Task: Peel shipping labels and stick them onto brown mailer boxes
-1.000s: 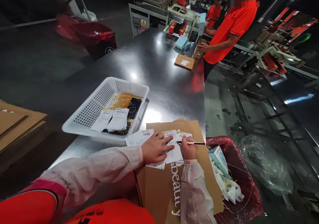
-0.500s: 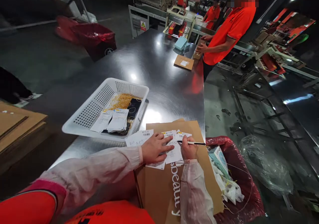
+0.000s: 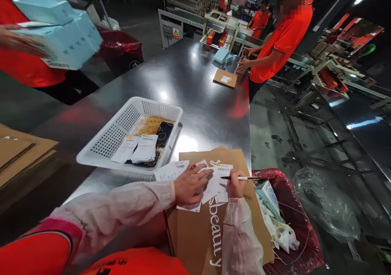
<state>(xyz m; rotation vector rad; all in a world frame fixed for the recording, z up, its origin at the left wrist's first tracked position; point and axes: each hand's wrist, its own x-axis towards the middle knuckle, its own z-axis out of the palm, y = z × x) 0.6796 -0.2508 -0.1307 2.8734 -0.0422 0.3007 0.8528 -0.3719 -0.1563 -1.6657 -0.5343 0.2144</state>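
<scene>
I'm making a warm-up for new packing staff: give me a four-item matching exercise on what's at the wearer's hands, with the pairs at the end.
Things:
1. Pen
2. Left hand
3. Basket
4. Flat cardboard

Places, colours or states:
A. Brown, lying beneath paper slips
B. White, with perforated walls
C. Held in the right hand
D. Fingers spread, resting over the paper slips

Pairs: 1-C, 2-D, 3-B, 4-A

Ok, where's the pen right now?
In the head view, a little right of and below centre: the pen is in the right hand, its tip over a white slip atop the brown cardboard.
</scene>
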